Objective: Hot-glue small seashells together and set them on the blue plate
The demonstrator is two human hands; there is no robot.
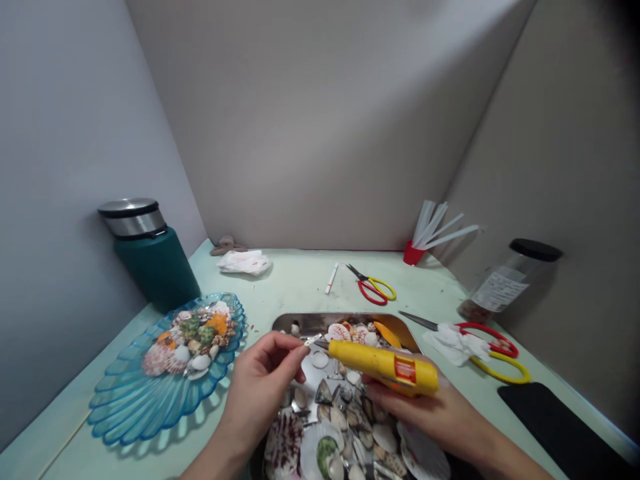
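Observation:
My right hand (430,413) grips a yellow glue gun (385,367) with its nozzle pointing left, over a metal tray (320,323) filled with several seashells. My left hand (263,387) is closed in a pinch on a small pale object (313,340), held right at the tip of the glue gun. What that object is I cannot make out. Both hands hover above the tray's shells.
A blue scalloped glass plate (125,400) with shells sits left. A green flask (150,257) stands behind it. Red and yellow scissors (373,288), a second pair (493,350) with tissue, a red cup of glue sticks (415,252), a jar (505,283), a marker (332,278) and a black pad (555,427) lie around.

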